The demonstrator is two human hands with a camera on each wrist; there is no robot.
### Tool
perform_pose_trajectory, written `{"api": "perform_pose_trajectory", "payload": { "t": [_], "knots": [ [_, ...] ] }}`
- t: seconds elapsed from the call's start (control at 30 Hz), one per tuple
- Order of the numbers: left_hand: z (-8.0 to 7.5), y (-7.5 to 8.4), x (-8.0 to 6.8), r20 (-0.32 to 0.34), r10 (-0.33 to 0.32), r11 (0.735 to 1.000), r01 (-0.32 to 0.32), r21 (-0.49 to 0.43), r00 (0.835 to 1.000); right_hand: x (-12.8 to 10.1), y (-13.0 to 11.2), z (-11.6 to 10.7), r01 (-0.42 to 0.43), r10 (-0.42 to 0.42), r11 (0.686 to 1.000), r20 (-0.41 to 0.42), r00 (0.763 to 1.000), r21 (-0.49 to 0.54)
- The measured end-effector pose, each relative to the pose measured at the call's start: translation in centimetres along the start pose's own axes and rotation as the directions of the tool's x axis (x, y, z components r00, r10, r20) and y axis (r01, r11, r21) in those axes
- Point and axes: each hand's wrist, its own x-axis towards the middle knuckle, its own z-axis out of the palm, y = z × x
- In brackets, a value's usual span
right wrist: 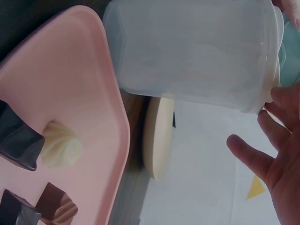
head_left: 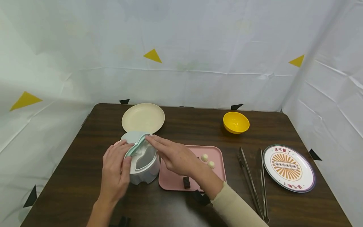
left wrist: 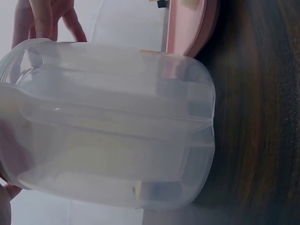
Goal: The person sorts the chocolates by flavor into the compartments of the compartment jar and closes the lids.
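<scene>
Head view: a translucent white container [head_left: 144, 168] stands on the dark wooden table [head_left: 85, 164], just left of a pink tray [head_left: 218, 157]. The left hand [head_left: 114, 171] wraps the container's left wall, thumb and fingers curved round it, which looks meant to steady it. The right hand [head_left: 173, 154] lies over the top with fingers nearly straight, their tips on a mint-green lid [head_left: 136, 143] that sits tilted, its far-left edge raised off the rim; the flat hand seems to be pressing or guiding the lid, not gripping it. On the tray lie two pale swirled sweets [head_left: 207, 160] and a dark chocolate [head_left: 186, 182]. Farther off are a cream plate [head_left: 143, 118] and a yellow bowl [head_left: 236, 122]; to the right lie metal tongs [head_left: 253, 183] and a patterned plate [head_left: 289, 168].

Left wrist view: the container's cloudy wall [left wrist: 117, 126] fills the picture, with the tray's edge [left wrist: 197, 28] just beside it and fingers of the other hand [left wrist: 47, 21] above. Whether anything lies inside cannot be told.

Right wrist view: the palm hangs open, fingers spread [right wrist: 276, 150], beside the container's rim [right wrist: 197, 51]. One swirled sweet [right wrist: 58, 144] and chocolates [right wrist: 56, 204] rest on the tray [right wrist: 70, 79].
</scene>
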Motion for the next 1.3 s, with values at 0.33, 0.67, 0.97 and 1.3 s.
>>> {"api": "perform_pose_trajectory", "payload": {
  "t": [0.33, 0.67, 0.97, 1.3],
  "knots": [
    [0.1, 0.3, -0.1, 0.010, 0.000, 1.000, 0.000, -0.005, 1.000, -1.2, -0.4, -0.5, -0.068, 0.067, 0.995, 0.007, 0.998, 0.075],
    [0.2, 0.2, -0.1, -0.002, 0.011, 1.000, -0.011, -0.012, 1.000, -7.3, 0.3, -2.0, -0.329, 0.338, 0.940, -0.124, 0.933, 0.090],
    [0.3, 0.2, -0.1, -0.004, 0.009, 0.999, -0.009, -0.033, 1.000, -16.0, 2.6, -3.3, -0.685, 0.615, 0.728, -0.413, 0.672, -0.029],
    [0.5, 0.2, -0.2, -0.024, -0.001, 0.999, 0.000, -0.036, 1.000, -21.5, 3.5, -4.4, -0.928, 0.854, 0.371, -0.387, 0.348, -0.016]
  ]
}}
